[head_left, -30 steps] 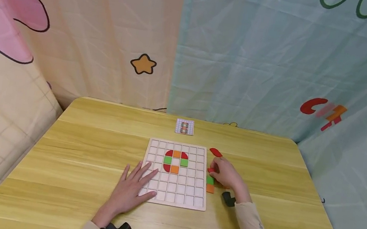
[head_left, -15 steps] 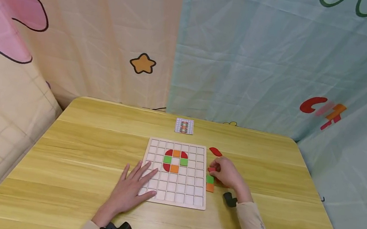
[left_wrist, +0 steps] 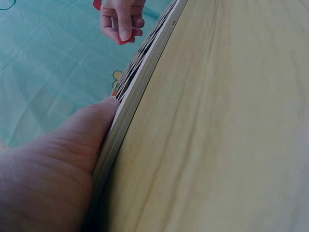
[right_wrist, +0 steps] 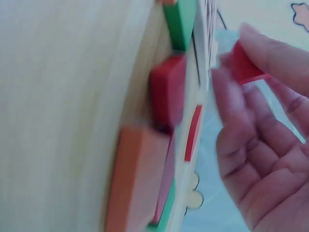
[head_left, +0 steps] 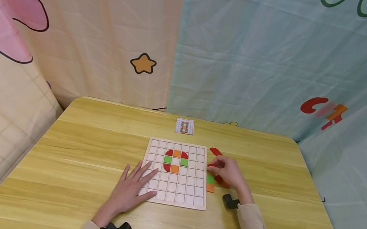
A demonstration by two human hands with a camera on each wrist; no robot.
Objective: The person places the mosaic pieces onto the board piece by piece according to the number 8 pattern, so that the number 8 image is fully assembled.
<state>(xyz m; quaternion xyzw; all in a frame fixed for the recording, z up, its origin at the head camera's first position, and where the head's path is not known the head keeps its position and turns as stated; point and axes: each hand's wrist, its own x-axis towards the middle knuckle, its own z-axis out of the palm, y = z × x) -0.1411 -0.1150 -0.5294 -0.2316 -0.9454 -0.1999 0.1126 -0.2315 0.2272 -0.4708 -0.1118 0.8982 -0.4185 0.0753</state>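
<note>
My left hand (head_left: 130,191) lies spread, its fingertips on the lower left of the white grid board (head_left: 180,189). In the left wrist view its thumb rests on the board's edge. Just off the board's right edge, my right hand (head_left: 230,172) pinches a red tile (right_wrist: 245,65) between thumb and fingers. It appears lifted in the right wrist view. On the board, red curved-corner tiles (head_left: 167,167), orange square tiles (head_left: 174,169) and green square tiles (head_left: 184,162) form a ring around a bare cell.
Beside the board's right edge lie a loose green tile (head_left: 210,179), an orange tile (head_left: 210,188) and a red tile (head_left: 215,150). More red and orange pieces lie partly hidden under my right hand. A small pattern card (head_left: 184,126) lies behind the board.
My right hand has picked the red tile up from beside the board and raised it slightly, uncovering red pieces below it. My left hand has stayed in place.
</note>
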